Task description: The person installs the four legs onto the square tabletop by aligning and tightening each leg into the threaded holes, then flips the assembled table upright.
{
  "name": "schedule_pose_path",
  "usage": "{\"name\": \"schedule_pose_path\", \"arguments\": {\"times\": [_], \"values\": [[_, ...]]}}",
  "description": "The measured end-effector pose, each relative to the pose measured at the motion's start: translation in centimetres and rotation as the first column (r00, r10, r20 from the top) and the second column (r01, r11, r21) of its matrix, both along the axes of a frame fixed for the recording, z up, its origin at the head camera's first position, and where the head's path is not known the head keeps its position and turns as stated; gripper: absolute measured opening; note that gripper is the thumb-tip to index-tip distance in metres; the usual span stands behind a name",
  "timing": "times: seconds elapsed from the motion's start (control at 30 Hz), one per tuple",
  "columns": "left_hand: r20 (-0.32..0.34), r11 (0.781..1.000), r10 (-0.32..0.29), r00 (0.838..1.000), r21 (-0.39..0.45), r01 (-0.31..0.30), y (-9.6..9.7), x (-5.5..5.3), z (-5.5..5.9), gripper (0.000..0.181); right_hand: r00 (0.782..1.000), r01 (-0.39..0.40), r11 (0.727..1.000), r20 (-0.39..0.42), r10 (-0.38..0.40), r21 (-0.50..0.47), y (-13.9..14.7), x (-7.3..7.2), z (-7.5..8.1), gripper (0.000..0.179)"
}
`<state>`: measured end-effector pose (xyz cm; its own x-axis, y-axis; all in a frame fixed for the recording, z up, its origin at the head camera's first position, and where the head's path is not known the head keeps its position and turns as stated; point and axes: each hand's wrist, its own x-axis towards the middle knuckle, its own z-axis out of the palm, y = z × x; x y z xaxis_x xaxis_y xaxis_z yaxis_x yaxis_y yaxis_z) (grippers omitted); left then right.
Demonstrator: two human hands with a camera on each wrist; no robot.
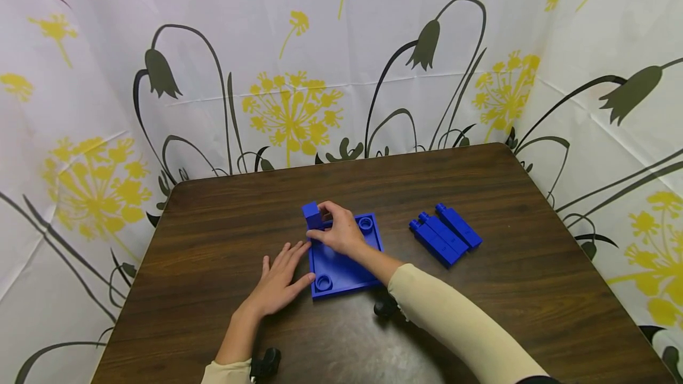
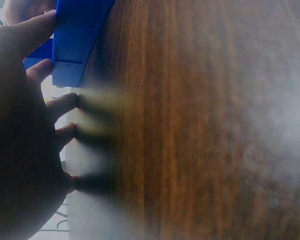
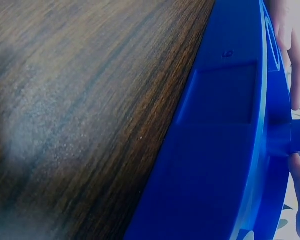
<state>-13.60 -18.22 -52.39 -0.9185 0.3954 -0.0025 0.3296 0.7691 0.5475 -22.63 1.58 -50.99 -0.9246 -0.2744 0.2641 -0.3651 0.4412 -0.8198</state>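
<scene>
A blue square panel (image 1: 341, 268) with a raised rim lies on the table, round sockets showing at its far right and near left corners. My right hand (image 1: 344, 233) grips a blue square leg (image 1: 312, 215), which stands upright at the panel's far left corner; its lower end is partly hidden by the fingers. At the panel's left edge is my left hand (image 1: 277, 286), fingers spread, thumb and index finger touching the rim. The left wrist view shows these fingers against the side of the panel (image 2: 72, 45).
Right of the panel, two blue legs (image 1: 440, 239) lie side by side, a third leg (image 1: 459, 226) close beyond them, their pegged ends pointing away. The brown wooden table (image 1: 229, 224) ends at the back against a flowered curtain (image 1: 341, 76).
</scene>
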Motion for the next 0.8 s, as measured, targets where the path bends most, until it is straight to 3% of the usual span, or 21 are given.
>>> {"name": "schedule_pose_path", "arguments": {"times": [0.8], "values": [[0.015,1.0,-0.001,1.0,-0.013,0.001,-0.07,-0.05,0.08,0.069,0.997,0.078,0.996,-0.009,-0.078,0.048,-0.41,0.49,0.32,0.046]]}}
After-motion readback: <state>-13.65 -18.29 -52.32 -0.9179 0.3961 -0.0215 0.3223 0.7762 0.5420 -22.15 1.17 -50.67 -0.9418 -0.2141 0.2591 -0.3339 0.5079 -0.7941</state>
